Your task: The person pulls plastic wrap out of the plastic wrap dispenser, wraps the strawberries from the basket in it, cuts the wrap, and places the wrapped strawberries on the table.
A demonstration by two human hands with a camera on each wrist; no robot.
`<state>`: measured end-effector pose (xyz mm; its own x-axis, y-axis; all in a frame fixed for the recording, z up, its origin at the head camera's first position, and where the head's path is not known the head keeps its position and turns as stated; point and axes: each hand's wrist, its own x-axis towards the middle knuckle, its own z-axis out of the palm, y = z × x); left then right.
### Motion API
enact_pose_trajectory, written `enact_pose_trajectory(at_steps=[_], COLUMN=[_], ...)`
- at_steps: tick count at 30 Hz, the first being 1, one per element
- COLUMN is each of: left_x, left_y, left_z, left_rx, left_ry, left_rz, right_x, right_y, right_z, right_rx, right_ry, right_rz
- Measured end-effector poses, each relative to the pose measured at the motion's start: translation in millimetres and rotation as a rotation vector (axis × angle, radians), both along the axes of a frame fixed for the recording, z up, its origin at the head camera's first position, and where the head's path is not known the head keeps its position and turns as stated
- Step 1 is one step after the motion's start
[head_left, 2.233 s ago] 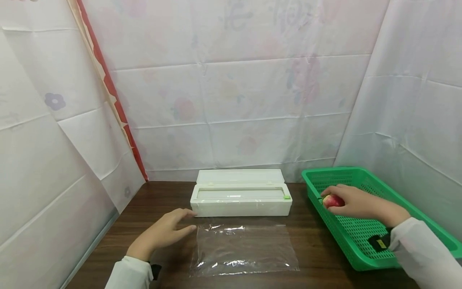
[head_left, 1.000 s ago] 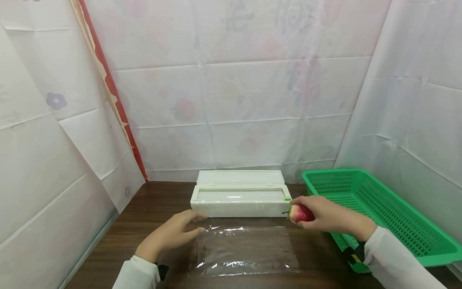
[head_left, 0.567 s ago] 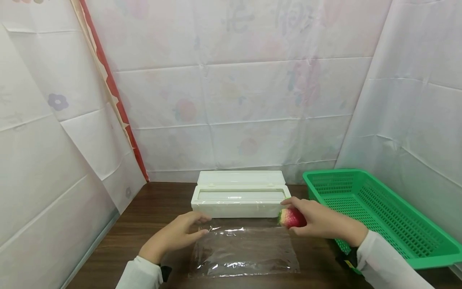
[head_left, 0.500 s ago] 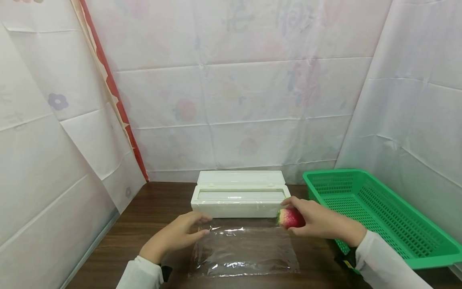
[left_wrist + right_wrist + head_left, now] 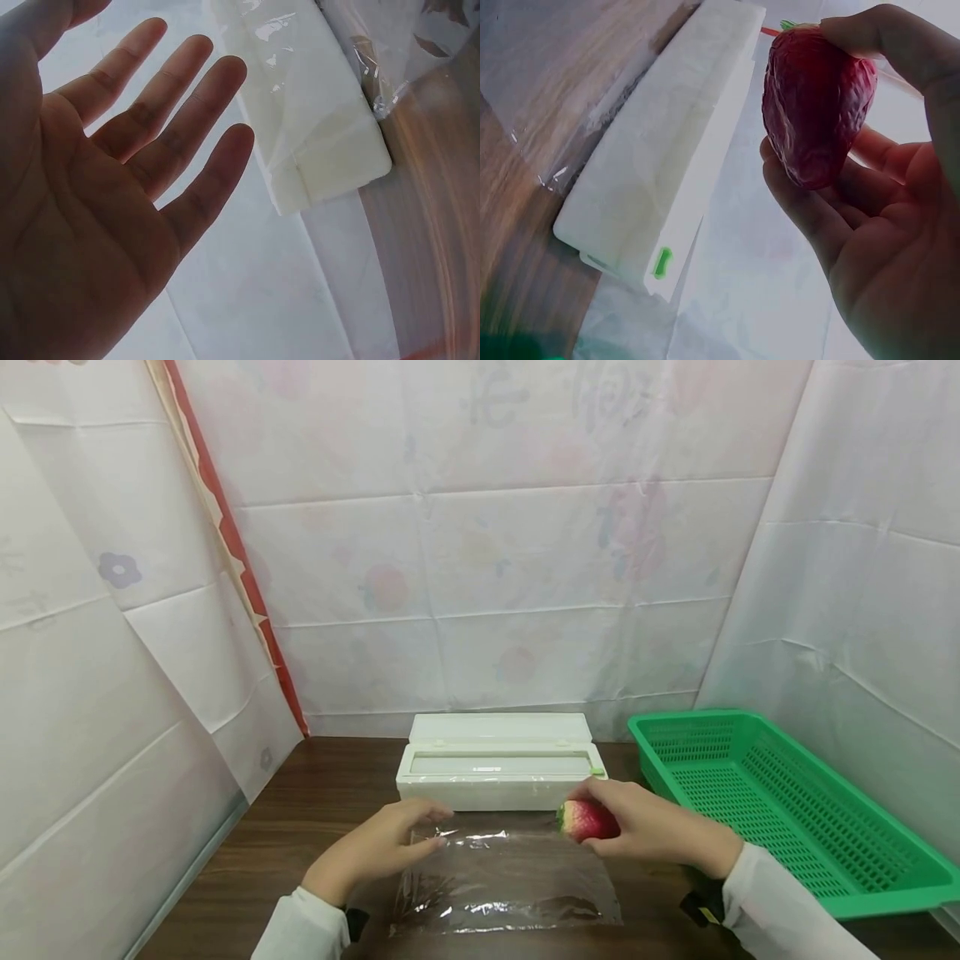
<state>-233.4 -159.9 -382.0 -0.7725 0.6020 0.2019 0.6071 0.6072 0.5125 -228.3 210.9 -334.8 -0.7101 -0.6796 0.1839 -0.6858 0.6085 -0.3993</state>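
A large red strawberry (image 5: 590, 821) with a pale top and green leaves is pinched between the thumb and fingers of my right hand (image 5: 652, 822). Its tip points toward my palm in the right wrist view, where the strawberry (image 5: 814, 112) looks wrinkled and dark red. Below, a sheet of clear plastic film (image 5: 510, 881) lies flat on the table in front of a white cling film dispenser (image 5: 495, 793). My left hand (image 5: 378, 847) hovers over the film's left end with nothing in it. In the left wrist view, the left hand's fingers (image 5: 187, 112) are spread and fairly straight.
A green perforated basket (image 5: 772, 727) stands at the right on the dark wooden table (image 5: 330, 777). The dispenser's lid (image 5: 501, 727) is raised at the back, and a small green slider (image 5: 597, 771) sits at its right end. White patterned sheets (image 5: 480, 568) enclose the table.
My right hand has lifted the strawberry out of the green basket and carried it left to the film's right end. My left hand has shifted slightly right over the film.
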Motion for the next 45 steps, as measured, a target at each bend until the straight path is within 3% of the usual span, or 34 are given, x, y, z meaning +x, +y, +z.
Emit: enact_pose_trajectory(at_steps=[7, 14, 25, 35, 45], left_x=[-0.5, 1.7, 7.2, 9.5, 10.7], left_y=[12.2, 25.3, 40.0, 53.9, 57.4], left_z=[2.5, 4.8, 6.3, 3.1, 5.4], left_rx=[0.016, -0.02, 0.01, 0.073, 0.087], left_ry=[0.037, 0.064, 0.077, -0.032, -0.005], left_rz=[-0.069, -0.094, -0.134, -0.137, -0.166], right_x=[0.8, 0.3, 1.6, 2.4, 2.9], right_y=[-10, -20, -35, -47, -53], right_z=[-4.2, -13.4, -21.8, -32.7, -33.7], right_rx=[-0.035, -0.085, -0.116, -0.164, -0.191], right_ry=[-0.033, -0.06, -0.018, 0.009, -0.019], right_rz=[0.045, 0.123, 0.14, 0.163, 0.162])
